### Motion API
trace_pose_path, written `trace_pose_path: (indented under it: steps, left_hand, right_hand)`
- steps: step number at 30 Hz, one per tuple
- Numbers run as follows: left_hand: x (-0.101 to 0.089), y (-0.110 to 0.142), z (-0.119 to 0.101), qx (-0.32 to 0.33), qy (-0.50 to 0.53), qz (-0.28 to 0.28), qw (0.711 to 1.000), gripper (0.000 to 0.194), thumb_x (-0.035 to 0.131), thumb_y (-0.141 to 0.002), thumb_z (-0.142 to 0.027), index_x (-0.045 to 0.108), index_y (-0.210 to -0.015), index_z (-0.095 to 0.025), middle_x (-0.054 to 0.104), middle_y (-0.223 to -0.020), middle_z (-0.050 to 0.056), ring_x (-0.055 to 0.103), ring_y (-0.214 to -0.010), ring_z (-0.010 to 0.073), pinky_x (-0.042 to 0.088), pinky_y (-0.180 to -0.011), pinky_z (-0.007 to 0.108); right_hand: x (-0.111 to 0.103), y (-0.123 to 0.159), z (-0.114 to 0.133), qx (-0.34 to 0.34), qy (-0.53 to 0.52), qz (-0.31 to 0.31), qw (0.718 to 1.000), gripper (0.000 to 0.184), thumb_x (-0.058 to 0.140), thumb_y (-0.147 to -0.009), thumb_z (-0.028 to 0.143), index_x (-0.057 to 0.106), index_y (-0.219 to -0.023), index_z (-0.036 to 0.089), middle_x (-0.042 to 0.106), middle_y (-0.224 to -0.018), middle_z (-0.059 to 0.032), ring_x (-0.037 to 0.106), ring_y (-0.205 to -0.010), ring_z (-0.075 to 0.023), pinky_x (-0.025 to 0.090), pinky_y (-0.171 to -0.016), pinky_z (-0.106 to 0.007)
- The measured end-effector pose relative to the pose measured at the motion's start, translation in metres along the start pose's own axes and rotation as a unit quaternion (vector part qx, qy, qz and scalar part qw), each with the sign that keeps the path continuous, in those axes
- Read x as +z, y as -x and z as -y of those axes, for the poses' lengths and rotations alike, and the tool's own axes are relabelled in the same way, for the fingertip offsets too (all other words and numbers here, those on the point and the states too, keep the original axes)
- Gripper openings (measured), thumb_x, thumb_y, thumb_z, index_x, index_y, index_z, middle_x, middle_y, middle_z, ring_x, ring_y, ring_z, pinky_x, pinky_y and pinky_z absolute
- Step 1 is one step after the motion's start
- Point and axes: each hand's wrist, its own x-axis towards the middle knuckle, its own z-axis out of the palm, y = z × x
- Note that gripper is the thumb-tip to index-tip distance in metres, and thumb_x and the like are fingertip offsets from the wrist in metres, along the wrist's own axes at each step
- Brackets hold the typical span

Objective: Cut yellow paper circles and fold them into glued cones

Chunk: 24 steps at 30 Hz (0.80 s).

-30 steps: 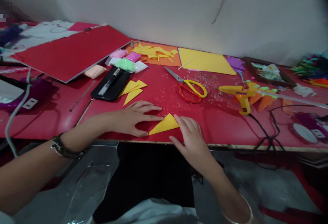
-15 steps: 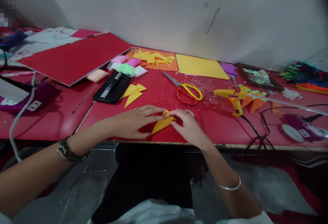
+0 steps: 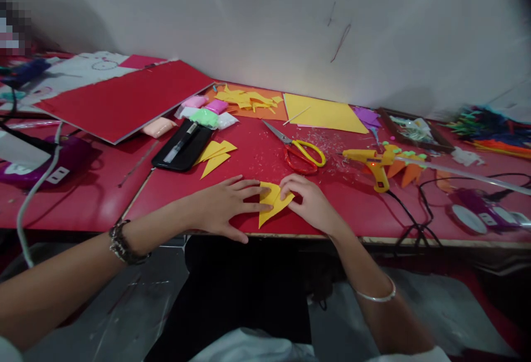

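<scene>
A yellow piece of paper point(image 3: 269, 210), pointed at its lower end and creased, lies on the red tabletop near the front edge. My left hand point(image 3: 219, 204) is spread out, its fingertips pressing on the paper's left side and its thumb at the table edge. My right hand point(image 3: 309, 202) is bent round the upper right edge of the paper, with thumb and fingers closed on it. Behind my hands lie several yellow paper triangles point(image 3: 214, 158), partly under a black phone point(image 3: 194, 155) with a marker point(image 3: 179, 143) on top. Scissors point(image 3: 296, 149) with red and yellow handles rest beyond the paper.
To the right are a yellow glue gun point(image 3: 371, 160), its black cable point(image 3: 409, 207) and orange paper carrots point(image 3: 404, 171). Along the wall are yellow sheets point(image 3: 326, 112), paper scraps point(image 3: 249, 98) and clay packets point(image 3: 205, 117). A red board point(image 3: 124, 99) leans at the left.
The yellow paper has opened wider and shifted slightly right between my hands. My left fingers now lie flat on it, while my right hand has moved a little right with its edge.
</scene>
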Motion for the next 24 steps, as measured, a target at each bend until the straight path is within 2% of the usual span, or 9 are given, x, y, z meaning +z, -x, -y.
trace_pose_path:
  steps: [4,9,15,24]
  left_hand:
    - [-0.001,-0.002,-0.002,-0.003,-0.012,-0.010,1.000,0.070,0.046,-0.075,-0.064,0.029,-0.136,-0.035,0.029,-0.144,0.006,0.027,-0.129,0.0325,0.020,-0.104,0.049]
    - [-0.002,-0.003,-0.003,-0.006,-0.025,-0.002,1.000,0.068,0.041,-0.076,-0.065,0.030,-0.136,-0.035,0.031,-0.143,0.007,0.027,-0.128,0.0321,0.019,-0.104,0.049]
    - [-0.003,-0.002,-0.004,0.000,-0.023,-0.018,1.000,0.066,0.041,-0.078,-0.064,0.030,-0.136,-0.035,0.033,-0.141,0.007,0.029,-0.127,0.0321,0.022,-0.102,0.050]
    - [0.000,0.000,-0.005,-0.015,-0.008,-0.028,0.999,0.066,0.042,-0.079,-0.062,0.029,-0.137,-0.032,0.032,-0.143,0.008,0.023,-0.131,0.0303,0.018,-0.105,0.049]
  right_hand:
    - [-0.003,0.007,-0.007,-0.004,0.023,0.001,1.000,0.018,0.050,-0.073,0.003,0.059,-0.078,0.017,0.054,-0.095,-0.0035,0.050,-0.093,-0.0139,0.039,-0.086,-0.029]
    - [-0.003,0.012,-0.011,-0.003,0.031,0.001,1.000,0.019,0.049,-0.075,0.005,0.061,-0.081,0.018,0.053,-0.098,-0.0044,0.050,-0.096,-0.0152,0.039,-0.088,-0.033]
    - [-0.003,0.013,-0.010,0.005,0.034,0.007,0.999,0.021,0.048,-0.074,0.005,0.060,-0.082,0.019,0.052,-0.099,-0.0043,0.050,-0.098,-0.0158,0.039,-0.090,-0.035]
    - [-0.008,0.011,-0.003,0.009,0.039,0.033,0.999,0.023,0.048,-0.072,0.003,0.059,-0.085,0.019,0.051,-0.102,-0.0044,0.049,-0.099,-0.0143,0.039,-0.092,-0.032]
